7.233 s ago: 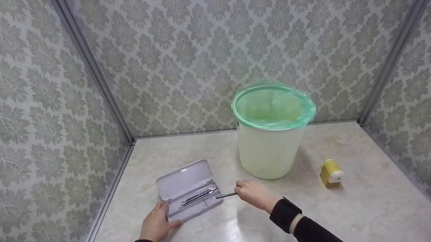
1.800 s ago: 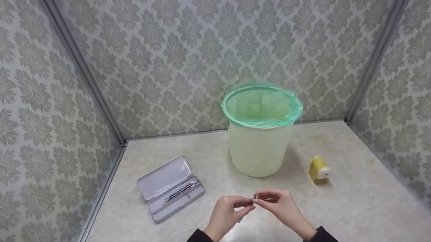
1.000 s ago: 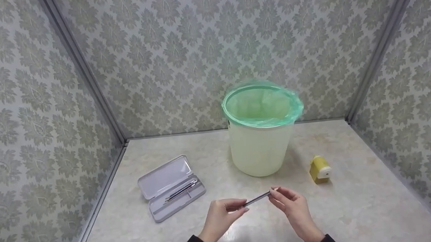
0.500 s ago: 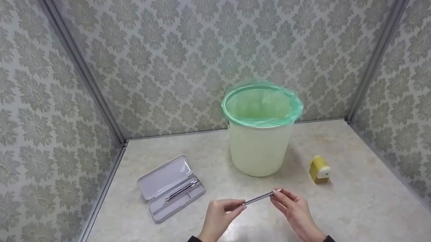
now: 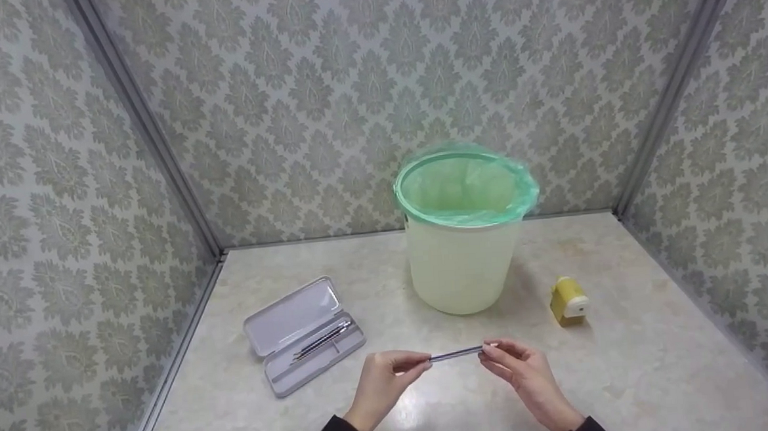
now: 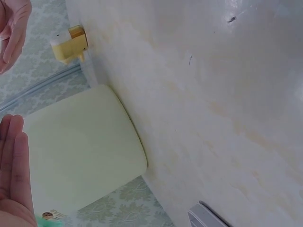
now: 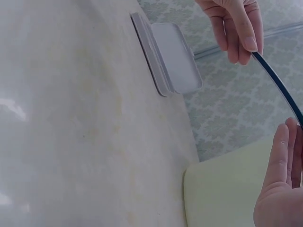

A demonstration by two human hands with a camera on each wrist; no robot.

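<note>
A pencil (image 5: pixel 457 354) is being held over the counter (image 5: pixel 642 373), its ends being pinched by the left grip (image 5: pixel 380 377) and the right grip (image 5: pixel 525 375). Perhaps it is being checked; for the next move, one tight pinch is probably being called for, with the other end freed.

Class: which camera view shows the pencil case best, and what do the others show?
The head view: the whole case shows from above, with the pencils inside. The right wrist view shows it side-on, its contents hidden. The left wrist view catches only a part, cut off by the bottom edge.
</note>
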